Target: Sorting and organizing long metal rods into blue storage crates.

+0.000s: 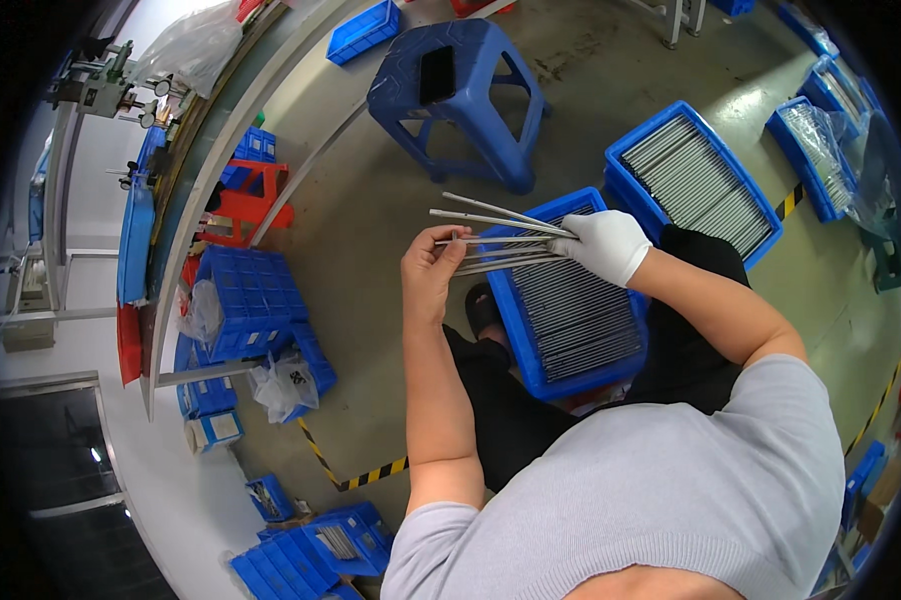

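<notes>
My right hand [608, 246], in a white glove, is closed around the ends of several thin grey metal rods [493, 219]. These fan out leftward from it, some tilted higher than others. My bare left hand [435, 268] pinches with thumb and fingertips at the far end of one rod [511, 240]; the exact contact is partly hidden by the fingers. Both hands are above a blue crate [519, 345] between my legs, which holds rows of similar rods [576, 315]. Beside it, to the right, stands a second blue crate [766, 232] filled with paler rods [693, 178].
Ahead stands a blue plastic stool [401, 65] with a black phone [438, 75] on it. A workbench [196, 170] runs along the left, with stacked blue bins [256, 300] and a red stool [246, 210] beneath. More blue bins [811, 160] with plastic wrap sit at far right.
</notes>
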Action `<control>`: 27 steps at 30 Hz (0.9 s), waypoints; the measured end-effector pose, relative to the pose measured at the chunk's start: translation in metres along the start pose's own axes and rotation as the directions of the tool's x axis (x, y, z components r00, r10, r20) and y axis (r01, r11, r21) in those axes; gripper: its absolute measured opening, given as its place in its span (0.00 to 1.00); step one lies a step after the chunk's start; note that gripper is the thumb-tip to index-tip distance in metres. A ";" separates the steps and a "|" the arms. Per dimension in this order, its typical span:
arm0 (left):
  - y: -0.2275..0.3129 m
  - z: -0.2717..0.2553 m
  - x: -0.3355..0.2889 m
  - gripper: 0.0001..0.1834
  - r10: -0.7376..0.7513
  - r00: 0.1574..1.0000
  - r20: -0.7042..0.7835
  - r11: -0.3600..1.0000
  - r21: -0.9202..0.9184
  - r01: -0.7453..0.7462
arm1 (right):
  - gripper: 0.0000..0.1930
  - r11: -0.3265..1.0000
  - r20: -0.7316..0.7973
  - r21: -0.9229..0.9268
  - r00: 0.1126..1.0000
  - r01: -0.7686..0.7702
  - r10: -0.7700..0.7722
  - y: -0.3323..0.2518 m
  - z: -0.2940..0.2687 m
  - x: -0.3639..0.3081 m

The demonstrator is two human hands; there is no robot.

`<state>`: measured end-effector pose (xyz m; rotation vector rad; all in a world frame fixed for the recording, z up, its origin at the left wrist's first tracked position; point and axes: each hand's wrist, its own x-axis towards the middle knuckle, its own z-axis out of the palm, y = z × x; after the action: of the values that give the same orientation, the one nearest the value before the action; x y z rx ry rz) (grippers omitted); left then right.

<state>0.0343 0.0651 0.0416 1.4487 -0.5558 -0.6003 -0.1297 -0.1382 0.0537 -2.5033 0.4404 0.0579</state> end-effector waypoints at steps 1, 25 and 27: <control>0.002 0.001 -0.001 0.12 0.006 1.000 0.011 1.000 0.016 -0.006 | 0.19 0.997 0.078 0.072 0.997 -0.034 0.029 0.002 0.000 0.002; 0.000 -0.030 0.003 0.16 -0.131 0.991 -0.013 0.989 -0.075 0.130 | 0.25 0.721 0.556 0.600 0.829 -0.348 -0.062 0.002 -0.002 -0.002; -0.002 -0.033 0.004 0.16 -0.116 0.993 -0.006 0.991 -0.074 0.115 | 0.25 0.697 0.569 0.618 0.819 -0.364 -0.076 0.003 -0.003 -0.002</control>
<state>0.0596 0.0865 0.0383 1.4206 -0.4388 -0.6974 -0.1330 -0.1411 0.0546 -1.5618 0.3277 0.5710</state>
